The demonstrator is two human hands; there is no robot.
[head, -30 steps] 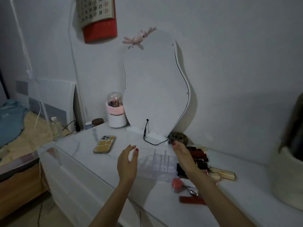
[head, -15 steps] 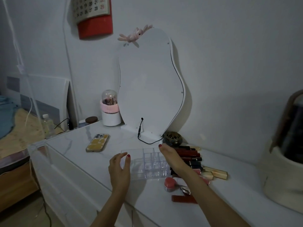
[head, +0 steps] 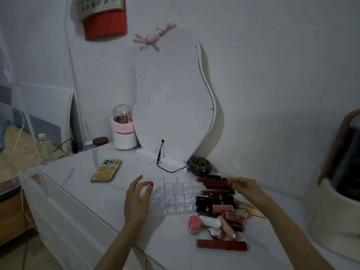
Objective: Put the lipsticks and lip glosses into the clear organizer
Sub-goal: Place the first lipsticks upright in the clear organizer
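Note:
The clear organizer [head: 171,198] with several small compartments lies on the white dresser top, and nothing shows inside it. My left hand [head: 138,197] is at its left end, fingers relaxed, thumb and fingertips against the near-left wall. Right of the organizer lies a pile of lipsticks and lip glosses: dark red tubes [head: 213,182], black tubes [head: 212,200], pink tubes [head: 223,208]. One long red tube [head: 222,245] lies nearest me. My right hand [head: 246,187] hovers over the dark red tubes, fingers loosely extended, holding nothing.
A phone [head: 106,171] lies left of the organizer. The wavy mirror [head: 173,98] with its cable stands behind, beside a brown round holder [head: 200,166] and a white pot with a pink band [head: 123,133]. A pink puff [head: 194,223] lies by the tubes. A large basket [head: 339,191] stands at the right.
My right hand has left the organizer's right side and moved right, over the dark red tubes. My left hand stays at the organizer's left end.

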